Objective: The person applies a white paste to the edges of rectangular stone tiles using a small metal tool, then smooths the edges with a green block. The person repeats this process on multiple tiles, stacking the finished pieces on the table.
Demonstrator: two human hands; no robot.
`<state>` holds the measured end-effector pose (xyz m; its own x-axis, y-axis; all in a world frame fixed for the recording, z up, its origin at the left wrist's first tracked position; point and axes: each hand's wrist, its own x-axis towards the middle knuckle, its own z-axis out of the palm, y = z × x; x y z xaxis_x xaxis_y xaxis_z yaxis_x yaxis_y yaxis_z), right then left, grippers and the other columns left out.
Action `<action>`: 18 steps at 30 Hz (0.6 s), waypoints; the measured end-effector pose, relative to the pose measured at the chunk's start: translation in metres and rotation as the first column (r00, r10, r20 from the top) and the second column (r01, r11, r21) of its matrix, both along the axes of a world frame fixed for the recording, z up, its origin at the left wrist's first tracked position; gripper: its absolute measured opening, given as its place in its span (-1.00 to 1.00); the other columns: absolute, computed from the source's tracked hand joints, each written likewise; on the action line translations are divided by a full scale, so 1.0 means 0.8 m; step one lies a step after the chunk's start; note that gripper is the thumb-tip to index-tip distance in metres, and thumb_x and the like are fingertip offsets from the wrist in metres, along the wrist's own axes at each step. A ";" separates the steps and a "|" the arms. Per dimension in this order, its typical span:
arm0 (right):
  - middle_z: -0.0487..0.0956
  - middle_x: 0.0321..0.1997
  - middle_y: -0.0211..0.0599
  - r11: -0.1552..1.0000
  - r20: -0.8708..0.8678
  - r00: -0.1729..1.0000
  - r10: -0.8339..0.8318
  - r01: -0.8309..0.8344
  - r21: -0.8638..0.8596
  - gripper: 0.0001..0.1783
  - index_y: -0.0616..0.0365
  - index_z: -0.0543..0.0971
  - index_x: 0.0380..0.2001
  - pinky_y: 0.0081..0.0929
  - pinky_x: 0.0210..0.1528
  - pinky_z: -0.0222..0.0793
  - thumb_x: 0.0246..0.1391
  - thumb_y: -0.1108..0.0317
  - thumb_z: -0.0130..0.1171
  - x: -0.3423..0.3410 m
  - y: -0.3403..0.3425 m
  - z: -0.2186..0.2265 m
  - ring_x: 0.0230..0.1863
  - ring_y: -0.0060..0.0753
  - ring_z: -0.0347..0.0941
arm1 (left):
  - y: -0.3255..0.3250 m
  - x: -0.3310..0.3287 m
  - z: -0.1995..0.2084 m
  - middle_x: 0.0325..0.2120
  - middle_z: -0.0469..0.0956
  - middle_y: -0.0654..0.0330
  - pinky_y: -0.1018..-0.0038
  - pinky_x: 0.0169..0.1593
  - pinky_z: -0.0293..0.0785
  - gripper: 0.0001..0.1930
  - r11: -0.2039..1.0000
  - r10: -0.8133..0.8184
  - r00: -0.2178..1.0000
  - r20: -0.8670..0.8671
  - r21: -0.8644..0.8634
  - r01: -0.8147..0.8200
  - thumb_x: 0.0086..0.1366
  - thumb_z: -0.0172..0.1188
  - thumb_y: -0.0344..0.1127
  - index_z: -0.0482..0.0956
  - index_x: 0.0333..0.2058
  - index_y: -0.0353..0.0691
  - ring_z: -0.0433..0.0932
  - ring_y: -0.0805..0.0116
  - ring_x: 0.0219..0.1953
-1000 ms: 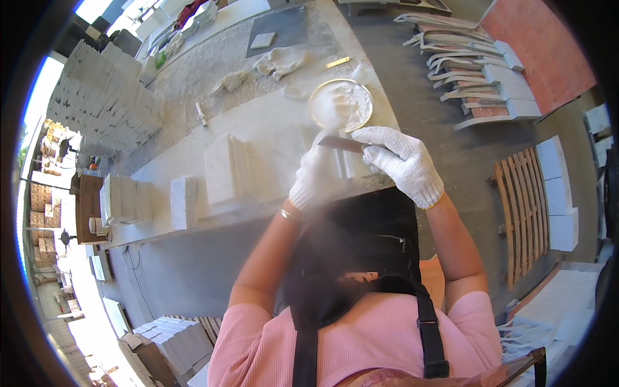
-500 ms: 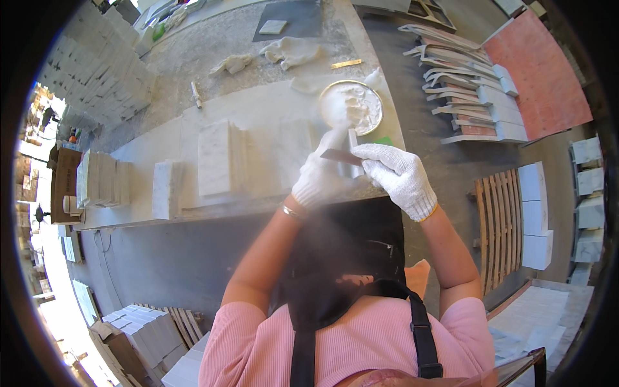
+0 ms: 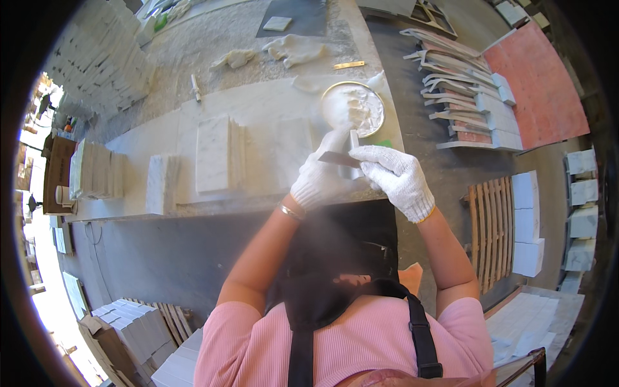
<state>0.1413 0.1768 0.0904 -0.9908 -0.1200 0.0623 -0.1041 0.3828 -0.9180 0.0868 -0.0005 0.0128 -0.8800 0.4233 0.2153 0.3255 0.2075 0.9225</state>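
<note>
Both my hands wear white knitted gloves and meet over the front edge of the worktable, just below a round tin [image 3: 382, 122] of white paste [image 3: 353, 108]. My left hand [image 3: 317, 173] is closed around a narrow white stone piece [image 3: 354, 140], seen nearly edge-on. In my right hand [image 3: 394, 175] I pinch a flat metal scraper blade [image 3: 338, 159], which lies across the stone piece. A hazy smear blurs my left fingers and part of the tin.
White marble tiles [image 3: 216, 155] stand left of my hands, with more stacks [image 3: 97, 171] farther left. Cloths [image 3: 293, 50] and a brass-coloured strip [image 3: 349, 65] lie behind the tin. Right of the table are a wooden pallet [image 3: 491, 232] and stacked white blocks [image 3: 529, 222].
The whole view has shifted slightly. My hands keep nearly the same pose, with the blade still across the stone piece.
</note>
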 end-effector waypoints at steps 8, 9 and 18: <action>0.73 -0.13 -0.42 0.999 -0.025 0.999 -0.041 0.040 -0.027 -0.65 0.21 0.71 0.13 -0.68 -0.28 0.46 0.33 0.55 0.18 0.000 0.004 0.001 -0.28 -0.73 0.56 | 0.002 -0.003 -0.013 0.30 0.42 -0.12 0.08 0.29 0.50 0.10 0.995 -0.011 0.999 -0.034 -0.098 0.008 0.00 0.63 0.05 0.22 0.45 -0.13 0.48 -0.12 0.31; 0.73 -0.14 -0.42 0.998 0.017 0.999 -0.036 0.036 -0.047 -0.65 0.20 0.71 0.13 -0.68 -0.28 0.46 0.33 0.55 0.18 0.000 0.004 0.000 -0.29 -0.73 0.56 | 0.002 -0.003 -0.013 0.30 0.42 -0.12 0.08 0.29 0.49 0.10 0.996 -0.015 1.000 0.005 -0.089 0.015 0.00 0.63 0.05 0.22 0.45 -0.12 0.47 -0.12 0.32; 0.64 -0.31 -0.47 0.993 0.072 0.993 -0.099 0.103 -0.053 -0.64 0.18 0.70 0.15 -0.69 -0.35 0.39 0.34 0.55 0.16 0.019 0.002 -0.002 -0.43 -0.74 0.41 | 0.006 0.000 -0.002 0.31 0.40 -0.09 0.04 0.26 0.52 0.15 0.967 0.042 0.999 -0.017 -0.249 -0.045 -0.05 0.65 0.06 0.19 0.47 -0.08 0.52 -0.18 0.27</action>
<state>0.1564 0.1786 0.0886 -0.9998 -0.0174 -0.0026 -0.0034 0.3351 -0.9422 0.0870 0.0043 0.0112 -0.8969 0.4263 0.1177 0.3212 0.4450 0.8359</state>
